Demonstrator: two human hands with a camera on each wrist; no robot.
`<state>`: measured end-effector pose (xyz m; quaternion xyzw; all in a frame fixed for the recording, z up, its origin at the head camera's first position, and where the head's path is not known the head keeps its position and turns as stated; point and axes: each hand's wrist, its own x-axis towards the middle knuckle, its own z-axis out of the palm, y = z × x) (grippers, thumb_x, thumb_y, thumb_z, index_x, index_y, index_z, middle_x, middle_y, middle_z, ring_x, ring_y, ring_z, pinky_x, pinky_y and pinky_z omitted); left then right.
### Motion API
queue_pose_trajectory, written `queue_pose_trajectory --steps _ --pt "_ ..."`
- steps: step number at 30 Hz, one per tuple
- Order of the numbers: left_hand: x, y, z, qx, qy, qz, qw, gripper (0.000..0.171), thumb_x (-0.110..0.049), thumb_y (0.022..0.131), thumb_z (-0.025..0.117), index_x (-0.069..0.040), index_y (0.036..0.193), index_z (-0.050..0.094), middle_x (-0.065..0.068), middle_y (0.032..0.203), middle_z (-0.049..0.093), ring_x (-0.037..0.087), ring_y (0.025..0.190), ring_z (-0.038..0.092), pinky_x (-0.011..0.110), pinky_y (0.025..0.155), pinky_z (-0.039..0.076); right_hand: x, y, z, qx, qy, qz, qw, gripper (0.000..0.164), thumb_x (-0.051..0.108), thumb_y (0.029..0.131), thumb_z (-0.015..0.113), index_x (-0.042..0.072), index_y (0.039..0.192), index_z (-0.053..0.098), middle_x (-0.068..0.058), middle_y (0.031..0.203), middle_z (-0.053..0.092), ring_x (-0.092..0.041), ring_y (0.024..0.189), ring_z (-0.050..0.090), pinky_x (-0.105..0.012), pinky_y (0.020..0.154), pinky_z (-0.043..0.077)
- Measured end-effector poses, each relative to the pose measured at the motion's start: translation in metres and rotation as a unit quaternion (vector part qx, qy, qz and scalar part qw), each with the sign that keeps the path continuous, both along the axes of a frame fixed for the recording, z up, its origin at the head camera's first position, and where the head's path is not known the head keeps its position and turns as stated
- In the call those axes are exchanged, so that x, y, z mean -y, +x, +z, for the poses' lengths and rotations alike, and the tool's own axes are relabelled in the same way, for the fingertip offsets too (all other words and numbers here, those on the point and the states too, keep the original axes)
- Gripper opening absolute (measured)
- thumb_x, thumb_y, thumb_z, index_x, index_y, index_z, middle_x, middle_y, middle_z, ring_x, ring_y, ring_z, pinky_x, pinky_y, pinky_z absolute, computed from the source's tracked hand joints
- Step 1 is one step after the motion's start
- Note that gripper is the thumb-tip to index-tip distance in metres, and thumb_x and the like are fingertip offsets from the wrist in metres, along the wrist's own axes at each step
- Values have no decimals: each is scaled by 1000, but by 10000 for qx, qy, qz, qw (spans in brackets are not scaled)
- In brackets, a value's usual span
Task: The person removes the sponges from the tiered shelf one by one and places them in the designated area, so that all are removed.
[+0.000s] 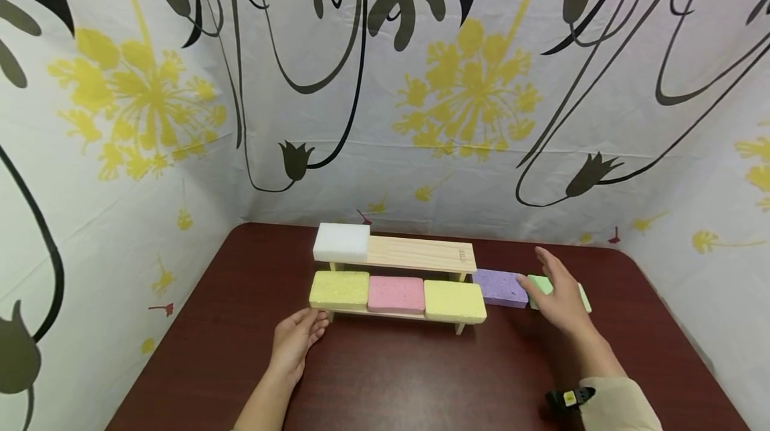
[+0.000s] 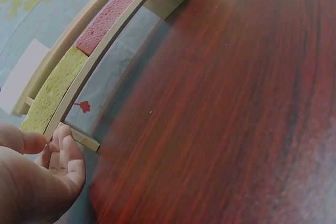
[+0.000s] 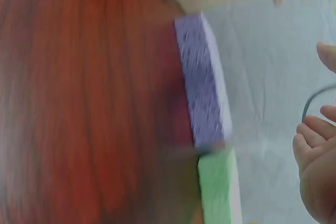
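Note:
A two-tier wooden rack [image 1: 421, 254] stands on the table. Along its front tier lie a yellow sponge [image 1: 339, 290], a pink sponge [image 1: 396, 295] and a second yellow sponge [image 1: 454, 301]. A white sponge [image 1: 341, 242] sits at the left of the upper tier. My left hand [image 1: 299, 341] pinches the front tier's left end, thumb near the yellow sponge and fingers beneath the board. Over the table at right, my right hand [image 1: 562, 297] hangs with fingers spread, holding nothing. It partly covers a light green sponge [image 1: 585, 299]; a purple sponge [image 1: 500, 288] lies beside the rack.
The dark red-brown table [image 1: 385, 377] reaches back to a patterned cloth [image 1: 373, 117], which also hangs on both sides. A dark band with a small yellow patch [image 1: 569, 398] sits around my right wrist.

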<state>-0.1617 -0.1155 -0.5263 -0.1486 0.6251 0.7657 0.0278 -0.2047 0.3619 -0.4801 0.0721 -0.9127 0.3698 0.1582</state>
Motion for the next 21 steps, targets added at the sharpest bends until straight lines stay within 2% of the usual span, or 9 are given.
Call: queue_pose_trajectory --steps 6,12,21 --pt "0 1 1 12 -68 -27 10000 43 -15 106 55 17 134 49 18 110 69 15 92 67 25 81 58 30 -9 7 -104 -24 390 9992 76 25 97 71 -3 155 30 -28 153 39 -49 139 38 -64 106 36" --pt "0 1 0 1 -45 -29 10000 44 -13 106 54 18 135 47 19 110 69 14 90 67 25 80 58 47 -15 14 -214 -87 691 9973 73 22 96 72 -2 154 34 -25 150 45 -45 136 44 -60 106 38" --pt "1 0 1 40 -58 -44 10000 44 -12 106 54 19 136 46 20 110 69 15 91 68 25 80 58 65 -21 23 -419 -57 822 9957 70 19 94 76 -2 150 41 -23 146 50 -41 133 50 -56 106 41"
